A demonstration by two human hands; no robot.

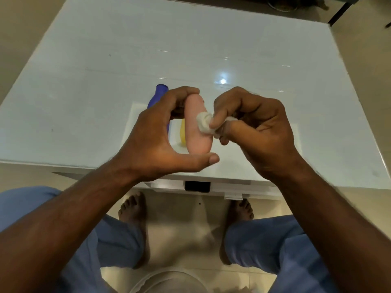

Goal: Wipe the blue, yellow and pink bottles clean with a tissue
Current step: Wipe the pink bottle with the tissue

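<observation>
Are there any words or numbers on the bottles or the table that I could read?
None: no readable text shows anywhere.
pink bottle: plain side, no label in view.
blue bottle: mostly hidden behind the left hand; no print visible.
yellow bottle: only a sliver shows, no print.
tissue and table: blank.
</observation>
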